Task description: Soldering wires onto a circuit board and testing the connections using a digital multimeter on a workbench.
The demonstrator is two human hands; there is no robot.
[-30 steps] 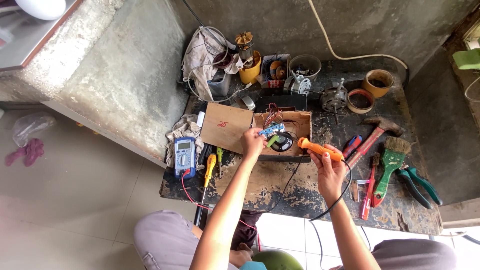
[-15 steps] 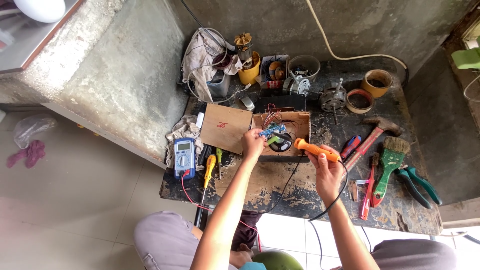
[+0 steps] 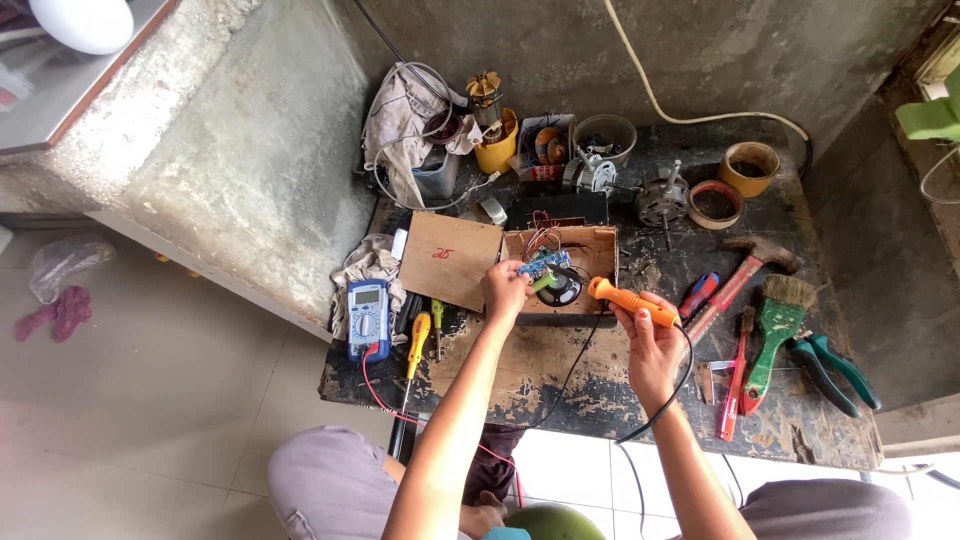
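Note:
My left hand (image 3: 503, 290) pinches a small blue circuit board (image 3: 541, 264) with thin coloured wires, held over an open wooden box (image 3: 597, 248) that has a round black speaker (image 3: 562, 290) inside. My right hand (image 3: 652, 338) grips an orange-handled soldering iron (image 3: 624, 299), its tip pointing left toward the board. A black cord (image 3: 575, 365) runs from the iron down off the bench. The box's loose wooden lid (image 3: 449, 260) lies just left of the box.
A blue multimeter (image 3: 367, 318) and yellow screwdriver (image 3: 417, 340) lie at the left of the dark workbench (image 3: 560, 390). To the right are a hammer (image 3: 745, 275), a green-handled brush (image 3: 775, 330), pliers (image 3: 830, 365), tape rolls (image 3: 712, 203) and a motor (image 3: 660, 205). Concrete walls surround the bench.
The soldering iron's tip has edged slightly left, closer to the circuit board. My left hand stays at the box with the board.

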